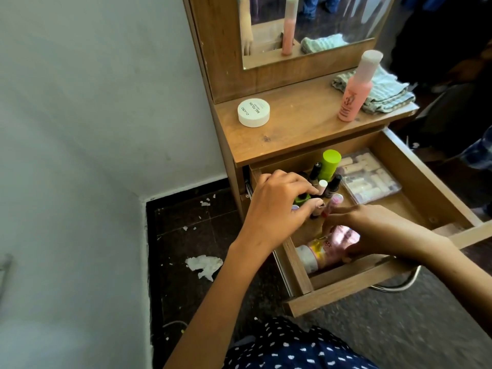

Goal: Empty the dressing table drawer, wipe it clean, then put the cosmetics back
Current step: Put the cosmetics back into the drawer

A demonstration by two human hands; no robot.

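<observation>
Drawer pulled out of the dressing table, cosmetics inside: cluster of small bottles at the back left — green-capped one tallest — a clear box of tubes back right, a pink tube lying at the front. Left hand over the bottle cluster, fingers curled around a small green-capped bottle. Right hand just beside it, above the pink tube, fingertips pinching a small pink-topped bottle. On the tabletop: white jar, pink bottle, folded cloth — well apart from both hands. Paper scraps on the floor.
</observation>
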